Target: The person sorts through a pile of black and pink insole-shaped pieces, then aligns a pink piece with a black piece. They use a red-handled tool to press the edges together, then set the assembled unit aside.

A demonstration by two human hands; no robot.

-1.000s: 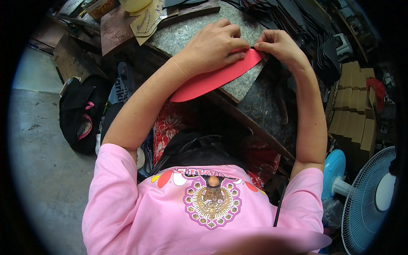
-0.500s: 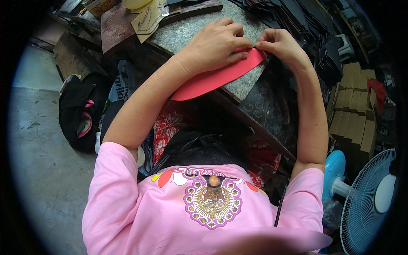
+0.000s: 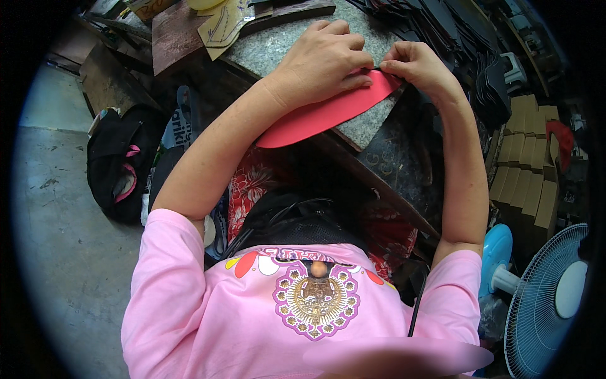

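A flat, smooth red piece (image 3: 322,117), long with a rounded near end like a shoe sole, lies slanted over the corner of a grey speckled stone slab (image 3: 369,129). My left hand (image 3: 328,60) bends over its far edge, with the thumb on the red face and the fingertips curled at the rim. At the piece's far right tip, my right hand (image 3: 413,66) is closed in a pinch. A small bit of black shows at the rim between the two hands. The underside of the piece is hidden.
Stacks of black flat sheets (image 3: 442,28) stand beyond my right hand. Brown card patterns (image 3: 224,28) lie at the far left. Rows of tan blocks (image 3: 524,158) and a blue and white fan (image 3: 549,297) are on the right. A black bag (image 3: 120,164) sits on the left.
Both hands keep almost the same hold. The left fingers and the red piece have shifted very slightly, and the whole view has moved a little.
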